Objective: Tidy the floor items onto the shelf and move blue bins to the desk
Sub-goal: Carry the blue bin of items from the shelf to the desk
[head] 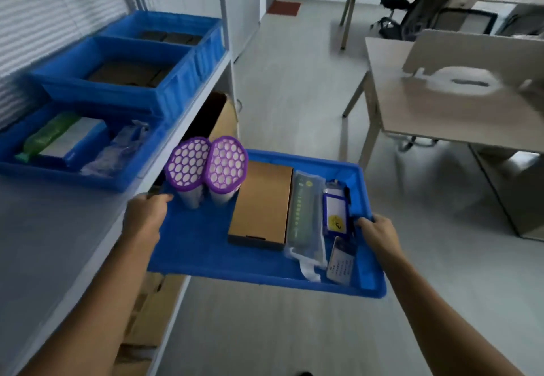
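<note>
I hold a shallow blue bin (206,257) in the air, just off the shelf's front edge. My left hand (145,215) grips its left rim and my right hand (379,235) grips its right rim. Inside the bin stand two containers with purple honeycomb lids (206,163), beside a flat brown box (262,203), a clear packet (306,213), a blue-framed card (335,212) and a smaller packet (341,260). Three more blue bins rest on the white shelf (59,243): a near bin (129,169), a middle bin (173,87) and a far bin (206,36).
A beige desk (441,116) with a low divider panel stands to the right, across a strip of grey floor. A white object (468,81) lies on it. Cardboard boxes (217,122) sit under the shelf. More desks and black chairs stand at the back right.
</note>
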The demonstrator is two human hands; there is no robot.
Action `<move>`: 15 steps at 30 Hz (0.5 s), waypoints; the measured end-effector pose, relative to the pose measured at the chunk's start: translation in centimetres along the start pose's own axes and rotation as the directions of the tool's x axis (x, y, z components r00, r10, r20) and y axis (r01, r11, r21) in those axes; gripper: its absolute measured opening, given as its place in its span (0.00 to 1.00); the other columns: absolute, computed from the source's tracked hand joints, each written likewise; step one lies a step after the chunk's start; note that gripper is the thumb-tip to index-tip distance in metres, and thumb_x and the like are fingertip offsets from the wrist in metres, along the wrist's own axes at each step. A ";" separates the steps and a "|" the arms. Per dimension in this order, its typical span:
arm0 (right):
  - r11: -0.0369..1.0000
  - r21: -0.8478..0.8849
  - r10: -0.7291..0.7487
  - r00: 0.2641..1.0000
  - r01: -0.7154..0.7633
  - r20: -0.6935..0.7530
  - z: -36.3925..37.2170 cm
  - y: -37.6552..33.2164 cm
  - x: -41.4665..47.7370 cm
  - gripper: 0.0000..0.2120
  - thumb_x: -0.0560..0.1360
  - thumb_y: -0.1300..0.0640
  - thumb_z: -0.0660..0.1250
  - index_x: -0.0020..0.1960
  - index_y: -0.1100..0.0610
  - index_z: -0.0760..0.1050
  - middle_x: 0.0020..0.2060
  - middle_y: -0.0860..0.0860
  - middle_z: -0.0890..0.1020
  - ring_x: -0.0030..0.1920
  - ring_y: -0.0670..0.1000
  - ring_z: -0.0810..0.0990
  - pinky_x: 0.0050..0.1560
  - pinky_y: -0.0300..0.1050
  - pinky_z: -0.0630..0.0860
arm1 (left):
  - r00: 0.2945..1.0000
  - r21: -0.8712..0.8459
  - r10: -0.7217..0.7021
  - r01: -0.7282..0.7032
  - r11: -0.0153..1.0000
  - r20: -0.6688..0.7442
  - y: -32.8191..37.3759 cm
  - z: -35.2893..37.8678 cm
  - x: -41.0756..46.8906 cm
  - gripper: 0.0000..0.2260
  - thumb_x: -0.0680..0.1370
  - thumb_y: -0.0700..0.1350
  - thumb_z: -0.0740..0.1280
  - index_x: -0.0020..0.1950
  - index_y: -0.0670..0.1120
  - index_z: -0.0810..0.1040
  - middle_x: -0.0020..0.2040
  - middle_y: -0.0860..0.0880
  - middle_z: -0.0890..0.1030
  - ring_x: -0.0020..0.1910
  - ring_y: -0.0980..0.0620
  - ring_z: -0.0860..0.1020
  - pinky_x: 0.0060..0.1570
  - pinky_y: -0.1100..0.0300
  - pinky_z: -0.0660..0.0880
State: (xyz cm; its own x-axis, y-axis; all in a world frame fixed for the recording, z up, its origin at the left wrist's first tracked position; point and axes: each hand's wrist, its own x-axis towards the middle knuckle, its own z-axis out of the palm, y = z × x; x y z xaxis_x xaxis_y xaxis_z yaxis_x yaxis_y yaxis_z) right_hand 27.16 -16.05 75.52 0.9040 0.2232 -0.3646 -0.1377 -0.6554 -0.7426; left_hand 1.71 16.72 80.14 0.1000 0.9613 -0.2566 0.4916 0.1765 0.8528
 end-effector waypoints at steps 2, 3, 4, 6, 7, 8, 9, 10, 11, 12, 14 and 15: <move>1.000 0.006 0.022 0.998 -0.022 -0.059 -5.6 2.6 1.7 0.06 0.74 0.56 0.64 0.44 0.57 0.79 0.39 0.56 0.84 0.40 0.58 0.83 0.46 0.57 0.82 | 0.998 -0.007 0.015 -0.014 1.000 0.068 1.8 6.2 -2.9 0.20 0.74 0.44 0.70 0.62 0.36 0.77 0.57 0.41 0.80 0.56 0.41 0.77 0.49 0.52 0.71; 0.999 0.015 0.041 0.996 -0.040 -0.082 -8.3 4.0 2.5 0.06 0.74 0.56 0.64 0.45 0.57 0.78 0.39 0.56 0.84 0.40 0.57 0.83 0.45 0.56 0.81 | 0.994 -0.012 0.016 -0.014 1.000 0.112 2.6 9.2 -4.4 0.21 0.74 0.44 0.70 0.64 0.37 0.76 0.60 0.41 0.79 0.58 0.41 0.77 0.50 0.52 0.70; 0.998 0.027 0.061 0.993 -0.058 -0.104 -10.9 5.3 3.1 0.06 0.74 0.56 0.64 0.45 0.57 0.78 0.39 0.56 0.83 0.40 0.57 0.83 0.45 0.55 0.81 | 0.988 -0.017 0.015 -0.012 1.000 0.154 3.5 12.1 -5.9 0.21 0.74 0.45 0.70 0.65 0.37 0.76 0.61 0.42 0.78 0.60 0.41 0.76 0.51 0.52 0.70; 0.993 0.052 0.114 0.981 -0.107 -0.159 -15.6 8.0 4.4 0.07 0.74 0.57 0.64 0.45 0.58 0.79 0.39 0.56 0.83 0.41 0.58 0.83 0.45 0.56 0.82 | 0.977 -0.010 0.031 -0.030 0.999 0.212 5.2 17.2 -9.0 0.21 0.74 0.44 0.70 0.65 0.38 0.75 0.62 0.44 0.78 0.60 0.42 0.75 0.50 0.53 0.70; 0.990 0.054 0.137 0.972 -0.129 -0.192 -17.9 9.3 5.0 0.07 0.74 0.57 0.64 0.46 0.59 0.79 0.39 0.56 0.83 0.41 0.58 0.82 0.45 0.56 0.81 | 0.970 0.001 0.037 -0.038 0.999 0.239 5.9 19.8 -10.3 0.20 0.74 0.44 0.70 0.64 0.38 0.76 0.62 0.43 0.78 0.60 0.42 0.75 0.49 0.54 0.69; 0.986 0.067 0.163 0.960 -0.152 -0.227 -20.2 10.8 5.7 0.07 0.74 0.57 0.64 0.47 0.60 0.79 0.39 0.56 0.82 0.41 0.57 0.82 0.44 0.54 0.81 | 0.961 0.015 0.046 -0.052 0.999 0.273 6.9 22.7 -11.6 0.20 0.74 0.43 0.70 0.64 0.38 0.76 0.63 0.42 0.78 0.61 0.42 0.75 0.48 0.54 0.69; 0.980 0.084 0.194 0.946 -0.178 -0.261 -22.4 12.3 6.2 0.08 0.73 0.57 0.64 0.47 0.60 0.79 0.39 0.57 0.82 0.40 0.57 0.81 0.44 0.54 0.80 | 0.949 0.026 0.047 -0.058 0.998 0.311 7.8 25.6 -12.9 0.19 0.74 0.42 0.69 0.64 0.37 0.76 0.63 0.41 0.78 0.61 0.42 0.75 0.48 0.55 0.68; 0.974 0.096 0.224 0.931 -0.205 -0.288 -24.1 13.6 6.7 0.08 0.73 0.57 0.64 0.47 0.60 0.79 0.39 0.58 0.83 0.40 0.57 0.81 0.43 0.53 0.80 | 0.939 0.030 0.050 -0.064 0.997 0.341 8.7 28.1 -14.2 0.19 0.75 0.42 0.69 0.65 0.37 0.76 0.64 0.43 0.77 0.61 0.42 0.75 0.48 0.55 0.68; 0.967 0.111 0.254 0.913 -0.230 -0.319 -26.1 15.2 7.3 0.08 0.73 0.57 0.64 0.46 0.60 0.79 0.39 0.58 0.83 0.40 0.58 0.81 0.43 0.53 0.80 | 0.926 0.032 0.057 -0.075 0.997 0.373 9.6 31.1 -15.6 0.19 0.75 0.41 0.68 0.65 0.37 0.75 0.64 0.45 0.76 0.60 0.43 0.75 0.48 0.56 0.67; 0.958 0.128 0.285 0.893 -0.255 -0.348 -28.0 16.7 7.9 0.08 0.73 0.57 0.64 0.45 0.60 0.79 0.39 0.58 0.83 0.40 0.58 0.82 0.43 0.53 0.79 | 0.911 0.035 0.068 -0.090 0.995 0.407 10.4 34.1 -17.0 0.19 0.76 0.40 0.68 0.66 0.36 0.74 0.63 0.46 0.76 0.58 0.45 0.74 0.49 0.57 0.67; 0.935 0.170 0.355 0.844 -0.312 -0.403 -31.6 19.8 9.2 0.07 0.72 0.57 0.64 0.44 0.60 0.79 0.38 0.58 0.83 0.40 0.59 0.82 0.45 0.55 0.80 | 0.876 0.043 0.086 -0.121 0.992 0.474 12.0 40.2 -20.0 0.18 0.76 0.39 0.67 0.66 0.35 0.74 0.62 0.43 0.76 0.53 0.49 0.71 0.49 0.58 0.66; 0.920 0.200 0.392 0.817 -0.338 -0.423 -33.1 21.1 9.9 0.07 0.72 0.57 0.64 0.43 0.60 0.79 0.38 0.58 0.83 0.40 0.60 0.82 0.46 0.56 0.80 | 0.857 0.043 0.089 -0.128 0.991 0.508 12.7 42.8 -21.4 0.18 0.76 0.39 0.67 0.65 0.35 0.74 0.60 0.43 0.76 0.52 0.49 0.70 0.48 0.58 0.66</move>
State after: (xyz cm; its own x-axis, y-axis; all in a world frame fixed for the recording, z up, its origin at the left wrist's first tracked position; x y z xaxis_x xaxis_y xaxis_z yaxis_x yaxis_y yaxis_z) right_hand 46.55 -51.56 74.83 0.8556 -0.3800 -0.3515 -0.5132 -0.5335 -0.6723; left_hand 42.84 -10.62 77.02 0.5683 0.7323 -0.3752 0.5117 0.0425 0.8581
